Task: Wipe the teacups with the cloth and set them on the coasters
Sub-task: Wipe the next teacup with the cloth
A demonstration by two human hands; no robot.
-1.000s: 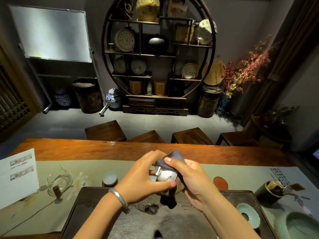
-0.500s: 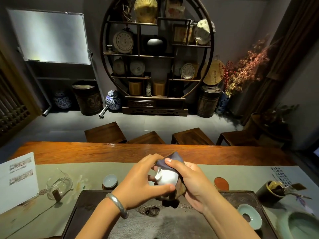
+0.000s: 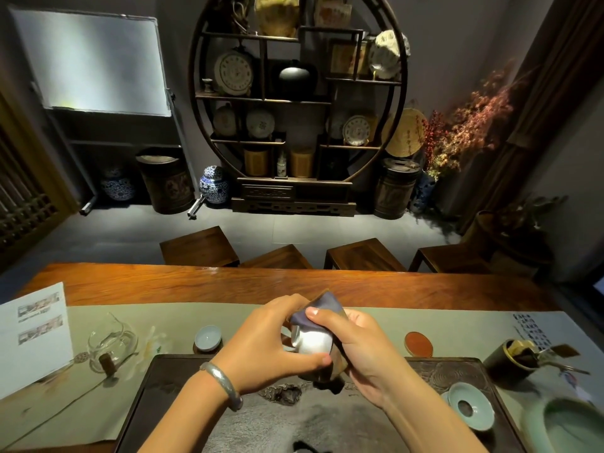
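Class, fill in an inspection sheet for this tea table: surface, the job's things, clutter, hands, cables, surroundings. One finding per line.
Surface: long wooden table with a grey-green runner and a dark carved tea tray.
Job's things: white porcelain teacup held up, wrapped in a dark blue cloth; pale celadon teacup on a dark coaster; red round coaster bare.
Clutter: clear glass pitcher, celadon lid saucer, dark tool holder, printed sheet.
Hands: left hand grips the cup; right hand presses the cloth on it.
Cables: nothing seen.
Surroundings: four wooden stools, round display shelf, whiteboard.
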